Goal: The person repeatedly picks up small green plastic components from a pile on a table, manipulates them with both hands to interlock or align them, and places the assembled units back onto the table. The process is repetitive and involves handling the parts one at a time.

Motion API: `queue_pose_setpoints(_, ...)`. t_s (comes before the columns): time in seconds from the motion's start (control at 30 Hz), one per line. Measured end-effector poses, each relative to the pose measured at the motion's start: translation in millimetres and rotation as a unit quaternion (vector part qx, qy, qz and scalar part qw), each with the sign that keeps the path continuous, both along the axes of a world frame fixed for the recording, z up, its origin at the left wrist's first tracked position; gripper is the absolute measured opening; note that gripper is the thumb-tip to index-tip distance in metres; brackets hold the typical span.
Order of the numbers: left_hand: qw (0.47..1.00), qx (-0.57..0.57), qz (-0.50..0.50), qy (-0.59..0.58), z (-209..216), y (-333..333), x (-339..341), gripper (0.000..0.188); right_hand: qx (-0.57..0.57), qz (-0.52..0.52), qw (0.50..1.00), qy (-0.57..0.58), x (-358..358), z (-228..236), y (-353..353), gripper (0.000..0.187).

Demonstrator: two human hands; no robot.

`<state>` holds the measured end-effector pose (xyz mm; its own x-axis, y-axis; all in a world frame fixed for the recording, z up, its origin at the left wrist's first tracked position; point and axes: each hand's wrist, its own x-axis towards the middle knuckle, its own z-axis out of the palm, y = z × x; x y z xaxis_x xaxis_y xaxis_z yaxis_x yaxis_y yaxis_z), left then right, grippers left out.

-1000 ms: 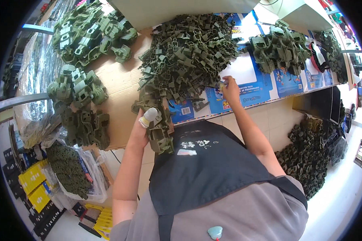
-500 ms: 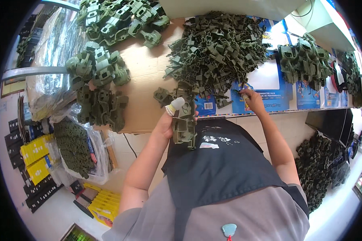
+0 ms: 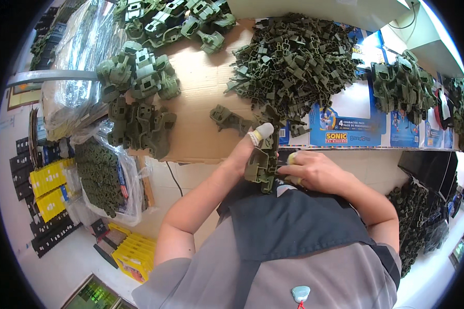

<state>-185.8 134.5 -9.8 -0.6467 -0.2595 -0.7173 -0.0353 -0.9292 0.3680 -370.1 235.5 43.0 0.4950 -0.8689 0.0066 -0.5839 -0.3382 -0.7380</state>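
My left hand [image 3: 242, 154] grips a dark green moulded plastic part [image 3: 259, 170], with cut-outs and a hollow shape, in front of my apron. A pale finger cover sits on the left thumb. My right hand [image 3: 317, 172] is at that part's right side, its fingers bent together against it. Whatever lies between the right fingers is too hidden to name. Another green moulded part [image 3: 227, 117] lies on the cardboard just beyond my left hand. A large heap of small green plastic pieces [image 3: 299, 67] rises beyond both hands.
Stacked green parts stand at the left [image 3: 142, 129] and far left [image 3: 139, 74] of the cardboard-covered table [image 3: 201, 77], with more to the right [image 3: 402, 85]. Blue printed card [image 3: 350, 131] lines the right front edge. A clear bag [image 3: 131, 206] and yellow boxes [image 3: 134, 257] sit lower left.
My right hand has come back from the front of the small-piece heap to the part in my left hand. The left hand still holds the part, which appears turned slightly.
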Motion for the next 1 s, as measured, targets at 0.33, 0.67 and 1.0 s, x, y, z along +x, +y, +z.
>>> queue_pose_setpoints(0.33,0.998,-0.049,0.002,-0.025,-36,11,5,0.037,0.039,0.11,0.992,0.049,15,1,-21,0.009)
queue_pose_setpoints(0.67,0.996,-0.014,0.066,-0.056,-37,27,17,0.035,0.068,0.152,0.986,0.007,26,-21,-23,0.011)
queue_pose_setpoints(1.0,0.968,-0.023,0.25,-0.018,-30,8,92,0.032,0.167,0.05,0.977,-0.122,38,-25,-89,0.038)
